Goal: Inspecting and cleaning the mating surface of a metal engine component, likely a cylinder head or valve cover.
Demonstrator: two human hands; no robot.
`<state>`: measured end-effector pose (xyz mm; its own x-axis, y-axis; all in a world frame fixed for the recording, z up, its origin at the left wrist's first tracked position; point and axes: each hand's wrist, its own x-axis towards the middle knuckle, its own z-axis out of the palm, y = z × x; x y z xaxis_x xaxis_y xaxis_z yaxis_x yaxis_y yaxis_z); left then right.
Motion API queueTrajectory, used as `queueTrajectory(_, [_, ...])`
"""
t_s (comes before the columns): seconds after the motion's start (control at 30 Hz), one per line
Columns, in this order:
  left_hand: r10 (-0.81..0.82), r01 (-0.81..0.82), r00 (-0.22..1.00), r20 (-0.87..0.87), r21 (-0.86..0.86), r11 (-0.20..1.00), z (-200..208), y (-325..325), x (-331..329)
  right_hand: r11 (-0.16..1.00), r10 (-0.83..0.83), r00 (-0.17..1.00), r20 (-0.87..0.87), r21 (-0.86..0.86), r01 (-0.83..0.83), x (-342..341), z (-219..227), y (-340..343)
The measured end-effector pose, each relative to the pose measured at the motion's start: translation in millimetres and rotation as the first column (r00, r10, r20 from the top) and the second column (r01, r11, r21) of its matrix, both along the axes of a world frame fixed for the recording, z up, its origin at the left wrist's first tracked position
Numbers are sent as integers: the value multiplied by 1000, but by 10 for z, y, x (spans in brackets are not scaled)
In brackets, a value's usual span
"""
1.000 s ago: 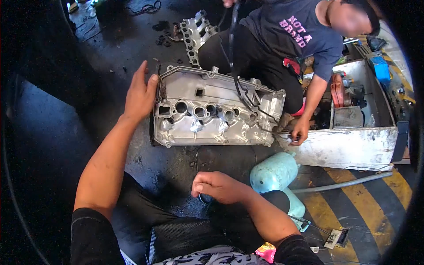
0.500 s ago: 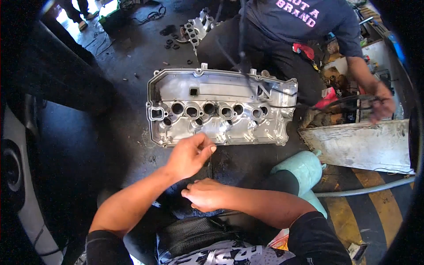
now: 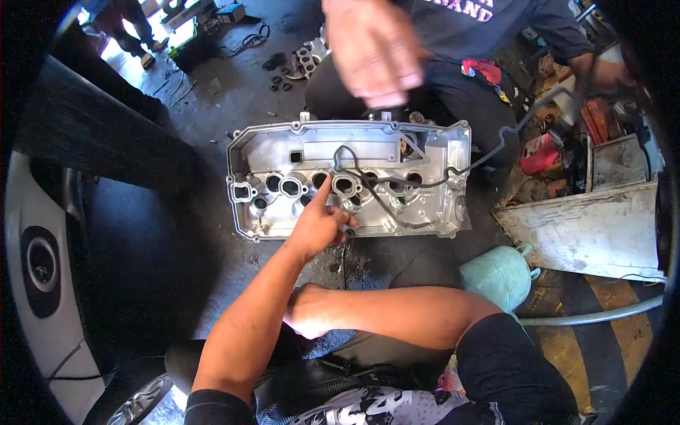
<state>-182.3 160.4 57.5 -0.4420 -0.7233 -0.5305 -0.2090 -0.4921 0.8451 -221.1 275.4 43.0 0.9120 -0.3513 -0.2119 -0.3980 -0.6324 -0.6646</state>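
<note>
A silver valve cover (image 3: 269, 145) lies hollow side up on the floor before me, its row of round openings facing up. My left hand (image 3: 320, 225) reaches over its near edge with the index finger stretched out, the tip at one of the middle openings; the other fingers are bent and hold nothing. A thin black rubber gasket (image 3: 453, 172) loops loosely over the cover and trails right to a co-worker's hand (image 3: 609, 76). The co-worker's other hand (image 3: 375, 60), blurred, hovers beyond the far edge. My right hand (image 3: 307, 310) is under my left forearm, its fingers mostly hidden.
The co-worker sits across from me. On the right stand a teal tank (image 3: 498, 275), a whitish metal box (image 3: 584, 234) and a grey pipe (image 3: 595, 312). Small black rings (image 3: 278, 83) and a metal manifold (image 3: 309, 60) lie at the back. A car door panel (image 3: 42, 283) rises on the left.
My left hand has moved forward over the cover, its index finger extended. The gasket has come down across the openings. One of the co-worker's hands has appeared above the cover's far side.
</note>
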Motion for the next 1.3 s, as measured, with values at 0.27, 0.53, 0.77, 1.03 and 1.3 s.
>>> queueTrajectory(0.27, [103, -103, 995, 6, -9, 995, 28, 61, -35, 978, 189, 962, -196, 122, -167, 156, 71, -125])
queueTrajectory(0.53, [-125, 138, 978, 167, -70, 988, 530, 402, 536, 960, 273, 915, -297, 141, -241, 317, -81, -262])
queueTrajectory(0.77, [26, 30, 924, 381, -141, 990, 1004, 901, 1853, 976, 200, 940, -276, 145, -165, 49, 13, -404])
queueTrajectory(1.03, [-194, 83, 444, 875, 175, 981, 385, 1356, 3422, 980, 182, 950, -255, 129, -153, 76, 85, -447])
queueTrajectory(1.3, [54, 78, 661, 749, -141, 987, 463, 1194, 2877, 980, 180, 943, -279, 135, -147, 5, 5, -429])
